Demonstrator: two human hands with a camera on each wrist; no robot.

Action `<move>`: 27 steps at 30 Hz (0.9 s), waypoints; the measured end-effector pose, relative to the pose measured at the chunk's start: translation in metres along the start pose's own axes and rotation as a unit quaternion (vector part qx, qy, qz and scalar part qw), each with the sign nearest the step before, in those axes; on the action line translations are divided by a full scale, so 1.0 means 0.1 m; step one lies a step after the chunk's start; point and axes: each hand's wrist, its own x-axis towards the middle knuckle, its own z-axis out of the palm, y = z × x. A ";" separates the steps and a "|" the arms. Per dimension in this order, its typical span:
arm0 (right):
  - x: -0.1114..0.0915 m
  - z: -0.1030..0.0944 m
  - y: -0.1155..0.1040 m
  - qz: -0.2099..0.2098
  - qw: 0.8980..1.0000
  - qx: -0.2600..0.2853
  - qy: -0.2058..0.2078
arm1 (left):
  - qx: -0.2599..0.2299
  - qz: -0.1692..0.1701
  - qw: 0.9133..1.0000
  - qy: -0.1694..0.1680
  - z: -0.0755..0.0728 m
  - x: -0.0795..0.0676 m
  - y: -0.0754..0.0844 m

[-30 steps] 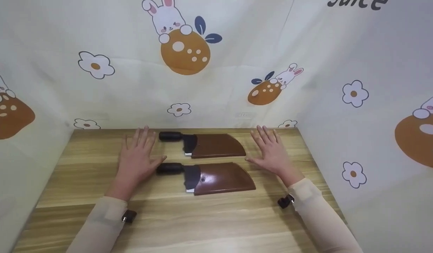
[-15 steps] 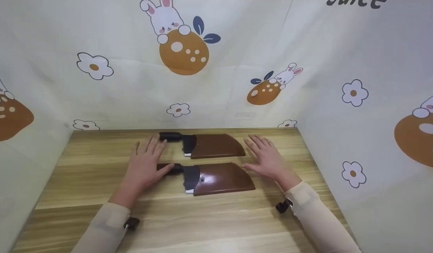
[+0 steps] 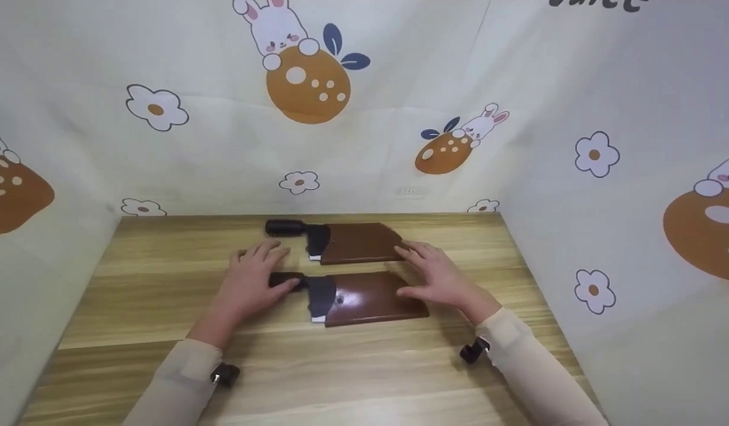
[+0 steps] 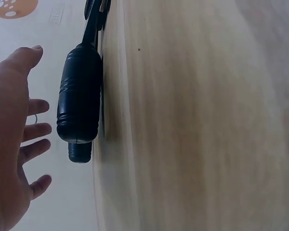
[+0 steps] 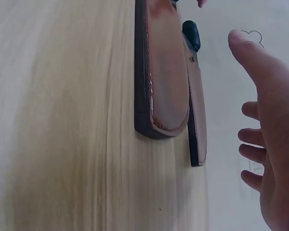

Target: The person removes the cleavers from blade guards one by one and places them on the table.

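Two cleavers with black handles lie on the table, one behind the other, their blades in brown leather sheaths. Over the black handle of the near cleaver (image 3: 370, 305) hovers my left hand (image 3: 250, 286), fingers spread and loosely bent. The left wrist view shows a gap between that hand (image 4: 7, 130) and the near handle (image 4: 80, 96). My right hand (image 3: 447, 281) is above the rounded sheath ends, overlapping both the near one and the far cleaver (image 3: 361, 242) in the head view. From the right wrist, its fingers appear apart from the near sheath (image 5: 168, 72) and the far sheath (image 5: 198, 110).
The wood-grain table (image 3: 341, 378) stretches in front of the cleavers. Pale cloth (image 3: 222, 148) printed with rabbits, oranges and flowers walls the back and both sides. Each sleeved wrist wears a small black device (image 3: 225, 375).
Both hands have moved inward from beside the cleavers, the left to the near handle and the right over the sheath ends. The cleavers stay where they were.
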 end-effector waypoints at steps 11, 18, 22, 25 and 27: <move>0.03 0.19 -0.20 -0.012 1.000 0.005 -0.025 | -0.092 0.022 0.994 -0.047 0.11 0.07 -0.03; 0.10 0.30 -0.34 -0.022 0.998 0.000 -0.051 | -0.116 0.048 0.989 -0.071 0.11 0.12 -0.08; 0.14 0.36 -0.42 -0.028 0.998 -0.007 -0.061 | -0.129 0.034 0.987 -0.089 0.13 0.14 -0.07; 0.17 0.42 -0.49 -0.033 0.997 -0.020 -0.066 | -0.133 0.027 0.986 -0.096 0.16 0.15 -0.06; 0.19 0.46 -0.53 -0.038 0.996 -0.029 -0.069 | -0.138 0.026 0.985 -0.097 0.18 0.16 -0.05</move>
